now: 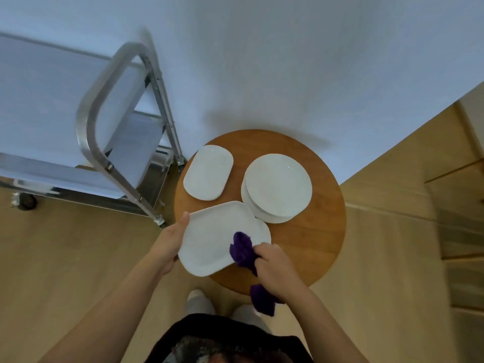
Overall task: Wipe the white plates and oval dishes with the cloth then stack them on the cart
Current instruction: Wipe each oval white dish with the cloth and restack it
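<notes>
Left hand [170, 243] grips the oval dish [217, 239] by its left edge (long axis toward the plate stack [277, 188]); right hand [275, 263] clenches the purple cloth [242, 248] on it.

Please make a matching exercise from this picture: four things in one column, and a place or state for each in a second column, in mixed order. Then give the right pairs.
Things
1. purple cloth
2. stack of round plates
3. oval dish held up
4. metal cart

Places or states
A. stands on the floor, left of the round table
B. gripped at its left edge by the left hand
C. bunched in the right hand, pressed on a dish
D. rests on the table's right half

Pairs: 1-C, 2-D, 3-B, 4-A
</notes>
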